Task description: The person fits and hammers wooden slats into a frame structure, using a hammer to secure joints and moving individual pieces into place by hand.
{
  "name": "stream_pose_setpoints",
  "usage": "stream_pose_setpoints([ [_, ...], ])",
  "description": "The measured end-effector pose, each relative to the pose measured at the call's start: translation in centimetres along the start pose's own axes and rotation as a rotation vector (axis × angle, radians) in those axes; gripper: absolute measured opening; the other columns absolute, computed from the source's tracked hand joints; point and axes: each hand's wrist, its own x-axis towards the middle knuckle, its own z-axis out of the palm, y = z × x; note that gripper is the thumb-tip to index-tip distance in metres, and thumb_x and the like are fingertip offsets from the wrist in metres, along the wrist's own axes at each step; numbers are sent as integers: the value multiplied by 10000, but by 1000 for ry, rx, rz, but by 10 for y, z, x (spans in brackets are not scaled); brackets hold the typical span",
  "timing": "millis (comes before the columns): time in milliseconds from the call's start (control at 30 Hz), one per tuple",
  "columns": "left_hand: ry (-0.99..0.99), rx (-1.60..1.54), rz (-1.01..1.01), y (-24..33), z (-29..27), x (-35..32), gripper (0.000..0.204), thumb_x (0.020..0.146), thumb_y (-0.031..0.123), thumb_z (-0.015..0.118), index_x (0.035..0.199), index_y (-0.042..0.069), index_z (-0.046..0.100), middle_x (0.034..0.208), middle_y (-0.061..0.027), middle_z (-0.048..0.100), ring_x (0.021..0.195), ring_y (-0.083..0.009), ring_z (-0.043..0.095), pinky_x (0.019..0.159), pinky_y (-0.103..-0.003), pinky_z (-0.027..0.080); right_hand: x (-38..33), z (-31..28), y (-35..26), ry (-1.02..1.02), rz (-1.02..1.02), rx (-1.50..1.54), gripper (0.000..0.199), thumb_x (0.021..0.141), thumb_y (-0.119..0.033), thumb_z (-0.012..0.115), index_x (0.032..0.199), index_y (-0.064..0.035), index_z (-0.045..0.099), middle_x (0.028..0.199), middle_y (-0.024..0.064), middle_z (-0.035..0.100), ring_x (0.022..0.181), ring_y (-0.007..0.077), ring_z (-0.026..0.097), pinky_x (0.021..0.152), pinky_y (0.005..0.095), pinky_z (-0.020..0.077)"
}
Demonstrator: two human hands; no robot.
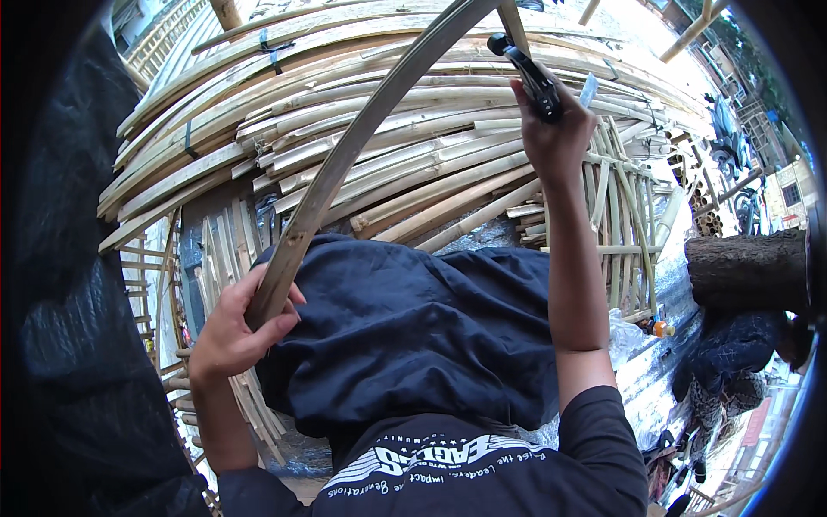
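Note:
A long split bamboo strip (332, 172) slants up and away from near my lap to the top edge of the view, where its far end is out of sight. My left hand (241, 326) is closed round its near end, thumb on one side and fingers on the other. On the right, farther from me, my right hand (558, 129) is raised and wrapped round a black hand tool with a curved body (536, 82). Its exact kind cannot be made out. Behind the tool shows a narrow brown piece (514, 33).
A large stack of split bamboo (405, 142), partly tied with dark bands, lies ahead. My dark-clad lap (413, 319) is below it. A bamboo lattice (622, 233) and a thick log (748, 271) stand at right, near another person (732, 358). A black sheet (82, 302) hangs at left.

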Motion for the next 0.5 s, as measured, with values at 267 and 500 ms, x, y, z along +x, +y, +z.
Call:
stream_pose_setpoints([
  [267,-297,-104,-204,42,-12,-12,730,859,361,813,1358,-58,483,891,-11,527,743,-99,555,668,-266,473,-15,26,0,152,96,133,293,845,-87,817,1122,-26,745,663,115,677,575,44,567,555,249,453],
  [500,-377,-561,-202,19,25,-17,722,992,684,429,1216,3,514,845,0,413,700,-82,406,632,-235,376,-28,38,18,152,153,237,318,854,-48,799,1161,2,732,720,100,720,631,26,573,577,241,456],
])
